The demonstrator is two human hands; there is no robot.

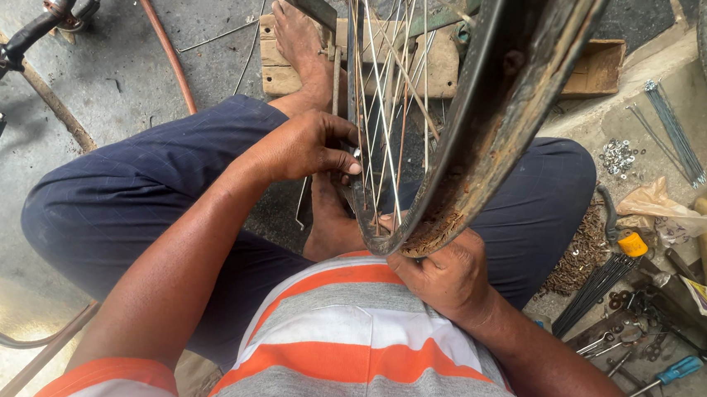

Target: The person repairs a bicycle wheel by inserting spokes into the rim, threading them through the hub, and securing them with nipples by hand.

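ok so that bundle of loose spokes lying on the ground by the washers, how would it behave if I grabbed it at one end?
The spoke bundle is thin bare wire, so it would likely droop and fan apart; nothing visible ties it. Each spoke looks round, so strays could roll across the concrete floor. It probably weighs little, unlike the rusty rim the left hand and right hand grip.

The bicycle wheel rim (491, 125) stood upright on edge between the seated person's knees, its lowest arc near the lap. The rim was dark metal, and its inner channel showed brown rust and flaking. Thin silver spokes (381, 101) ran from the rim toward the hub, which lay beyond the top of the view. No tyre was fitted.
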